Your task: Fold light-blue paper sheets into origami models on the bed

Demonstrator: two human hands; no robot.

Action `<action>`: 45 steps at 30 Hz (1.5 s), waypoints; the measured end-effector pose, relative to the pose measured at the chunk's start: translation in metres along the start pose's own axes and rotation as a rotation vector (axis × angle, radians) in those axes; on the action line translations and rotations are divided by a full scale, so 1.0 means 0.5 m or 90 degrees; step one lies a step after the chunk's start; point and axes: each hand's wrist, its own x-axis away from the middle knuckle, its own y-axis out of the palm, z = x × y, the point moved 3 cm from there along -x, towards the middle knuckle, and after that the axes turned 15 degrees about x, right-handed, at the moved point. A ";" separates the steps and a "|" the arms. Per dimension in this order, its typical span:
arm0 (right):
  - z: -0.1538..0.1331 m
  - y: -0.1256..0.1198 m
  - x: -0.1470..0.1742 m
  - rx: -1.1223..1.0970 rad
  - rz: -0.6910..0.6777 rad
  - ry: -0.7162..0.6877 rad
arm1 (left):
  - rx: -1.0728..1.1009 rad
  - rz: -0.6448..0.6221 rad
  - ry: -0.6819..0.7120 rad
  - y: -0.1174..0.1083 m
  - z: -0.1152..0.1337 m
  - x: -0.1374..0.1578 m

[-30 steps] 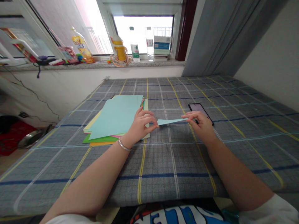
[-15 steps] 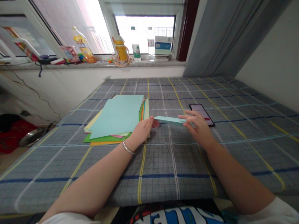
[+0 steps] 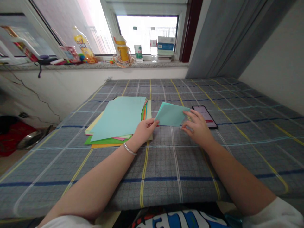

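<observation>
"What did the person have between the hands?"

"A small pale blue paper (image 3: pixel 171 114), tilted, with a second layer showing along its left edge. It was over the middle of the checked cloth (image 3: pixel 159 164), between the paper stack (image 3: pixel 118 118) and the phone (image 3: pixel 210 119). I couldn't tell whether its near edge touched the cloth."

"And the left hand (image 3: pixel 144 129)?"

"Thumb and fingers were pinched together on the paper's near left corner. That wrist wore a silvery bangle (image 3: pixel 130 149), and the stack was just beside it, a large pale blue sheet on top, green and orange edges poking out at the near side."

"The right one?"

"The right hand (image 3: pixel 199 129) was at the paper's right edge, its fingers bent and spread apart, one fingertip against the far right corner. Whether the thumb gripped too, I couldn't tell. The phone lay behind that hand, partly covered by it, screen lit."

"Anything farther off?"

"On the far windowsill (image 3: pixel 95 66) stood a yellow cup (image 3: pixel 123 53), with two clear bottles (image 3: pixel 138 53) to its right."
</observation>
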 end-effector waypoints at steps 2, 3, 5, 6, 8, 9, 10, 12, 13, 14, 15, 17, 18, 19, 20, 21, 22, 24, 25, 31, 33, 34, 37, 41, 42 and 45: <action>0.007 0.002 0.002 0.003 0.015 0.034 | -0.019 -0.019 0.068 0.001 0.004 0.002; 0.010 0.002 0.003 0.005 0.022 0.050 | -0.032 -0.032 0.108 0.002 0.005 0.004; 0.014 0.000 0.003 0.016 0.026 0.071 | -0.063 -0.062 0.197 0.004 0.009 0.008; 0.015 -0.002 0.003 0.024 0.022 0.073 | -0.082 -0.078 0.239 0.006 0.010 0.010; 0.016 -0.005 0.002 0.043 0.001 0.066 | -0.138 -0.119 0.311 0.012 0.010 0.015; 0.016 -0.007 0.001 0.052 -0.013 0.059 | -0.176 -0.142 0.336 0.017 0.008 0.017; 0.016 -0.007 0.002 0.059 -0.027 0.053 | -0.218 -0.166 0.353 0.021 0.006 0.019; 0.018 -0.007 0.004 0.066 -0.062 0.042 | -0.297 -0.212 0.367 0.031 0.000 0.021; 0.019 -0.005 0.006 0.068 -0.083 0.039 | -0.329 -0.239 0.364 0.036 -0.003 0.021; 0.022 -0.002 0.009 0.069 -0.105 0.037 | -0.353 -0.264 0.356 0.039 -0.006 0.022; 0.025 0.001 0.013 0.069 -0.128 0.036 | -0.371 -0.287 0.345 0.042 -0.010 0.022; 0.032 0.007 0.020 0.068 -0.166 0.038 | -0.393 -0.323 0.319 0.046 -0.017 0.021; 0.035 0.010 0.023 0.065 -0.180 0.039 | -0.399 -0.330 0.307 0.046 -0.019 0.020; 0.038 0.013 0.025 0.060 -0.192 0.039 | -0.402 -0.329 0.297 0.046 -0.022 0.019; 0.039 0.016 0.026 0.053 -0.202 0.038 | -0.403 -0.323 0.291 0.046 -0.023 0.017; 0.040 0.018 0.027 0.045 -0.209 0.035 | -0.404 -0.317 0.289 0.047 -0.024 0.016; 0.040 0.020 0.028 0.037 -0.215 0.031 | -0.404 -0.310 0.290 0.048 -0.025 0.015; 0.038 0.023 0.028 0.022 -0.226 0.024 | -0.402 -0.297 0.295 0.052 -0.024 0.014; 0.038 0.023 0.028 0.014 -0.231 0.025 | -0.399 -0.294 0.300 0.054 -0.023 0.015; 0.043 0.021 0.026 -0.060 -0.319 0.076 | -0.347 -0.300 0.299 0.059 -0.019 0.019; 0.045 0.018 0.025 -0.073 -0.339 0.094 | -0.321 -0.296 0.278 0.055 -0.021 0.016; 0.044 0.017 0.024 -0.076 -0.342 0.099 | -0.307 -0.294 0.267 0.054 -0.024 0.015; 0.041 0.015 0.022 -0.087 -0.346 0.095 | -0.272 -0.291 0.247 0.051 -0.029 0.011; 0.040 0.015 0.022 -0.090 -0.331 0.124 | -0.261 -0.281 0.241 0.051 -0.026 0.011; 0.041 0.016 0.022 -0.093 -0.322 0.147 | -0.271 -0.275 0.237 0.051 -0.024 0.012; 0.038 0.019 0.020 -0.132 -0.279 0.199 | -0.302 -0.230 0.189 0.049 -0.020 0.013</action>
